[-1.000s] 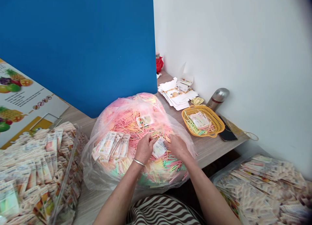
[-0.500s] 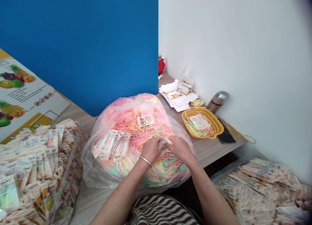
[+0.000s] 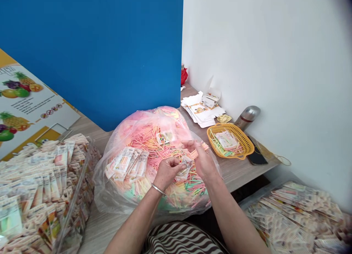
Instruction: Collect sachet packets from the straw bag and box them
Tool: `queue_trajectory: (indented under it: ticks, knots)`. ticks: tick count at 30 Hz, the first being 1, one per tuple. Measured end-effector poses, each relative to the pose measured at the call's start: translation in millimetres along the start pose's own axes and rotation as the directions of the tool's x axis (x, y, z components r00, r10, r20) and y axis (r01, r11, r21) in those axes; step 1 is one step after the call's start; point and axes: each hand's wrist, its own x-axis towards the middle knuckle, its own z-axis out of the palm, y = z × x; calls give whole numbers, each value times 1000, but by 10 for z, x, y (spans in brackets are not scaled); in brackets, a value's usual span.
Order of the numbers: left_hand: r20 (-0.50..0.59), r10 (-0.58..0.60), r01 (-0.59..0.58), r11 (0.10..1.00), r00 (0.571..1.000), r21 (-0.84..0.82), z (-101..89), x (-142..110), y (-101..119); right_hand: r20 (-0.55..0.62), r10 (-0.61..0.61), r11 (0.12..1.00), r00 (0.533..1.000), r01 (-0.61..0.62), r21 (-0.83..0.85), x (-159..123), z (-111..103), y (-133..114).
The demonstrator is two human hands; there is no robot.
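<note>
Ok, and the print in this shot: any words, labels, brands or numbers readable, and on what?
Nothing can be quoted; all of it is too small or blurred to read.
Fruit poster: lines of small dark text and a row of small round signs, unreadable.
Packet in the left hand: printed, unreadable.
Packets in the clear bin: printed, unreadable.
Flat cards by the wall: printed, unreadable.

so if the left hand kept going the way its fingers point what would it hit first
Probably the right hand. The left hand points across towards it, with a paper packet pinched in its fingers. Depth is hard to judge from this view, so it might pass slightly below.
</note>
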Motion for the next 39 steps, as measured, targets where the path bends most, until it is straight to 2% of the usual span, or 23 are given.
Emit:
queue_trajectory:
  ticks: [4,7,12,16,20,26,28,30,32,34,37,38,39]
  knots:
    - [-38,43,-42,999,998,5,-17,-22,22,35,52,996,998,-49,-69,-63,107,87]
    - [-49,46,-46,999,998,7,-34,-37,-4,60,103,981,993,-92,-173,-97,119,162]
    - [-30,111,-112,992,993,-52,-6,-49,-75,129,152,964,980,-119,-237,-83,112,166]
    - [-32,154,-157,973,988,-168,28,-73,-78,221,57,911,973,39,-409,-106,66,-12]
    - [-56,181,-189,958,982,-216,0,-91,-101,236,-21,851,971,142,-506,-185,-26,-219]
    - [-100,184,-204,942,978,-265,-26,-71,-186,270,-131,740,954,275,-614,-257,-57,-306]
    - [-102,191,-210,949,976,-235,-39,-116,-135,328,-130,746,936,310,-589,-282,-23,-324]
    - [-137,211,-230,962,968,-148,-103,-215,-15,375,-106,795,921,306,-524,-291,19,-329]
    - [-214,253,-259,966,944,-4,-250,-360,157,373,-111,825,921,295,-483,-253,78,-290]
    - [-316,315,-269,946,895,181,-493,-514,341,363,-165,786,917,344,-513,-150,178,-192]
    - [-511,399,-151,876,762,459,-984,-653,510,434,-229,581,872,480,-657,101,456,38]
    - [-561,418,-84,847,715,524,-1152,-656,516,470,-212,493,857,509,-705,197,582,125]
    - [-586,429,-19,817,687,576,-1309,-634,495,499,-181,409,847,526,-745,294,717,214]
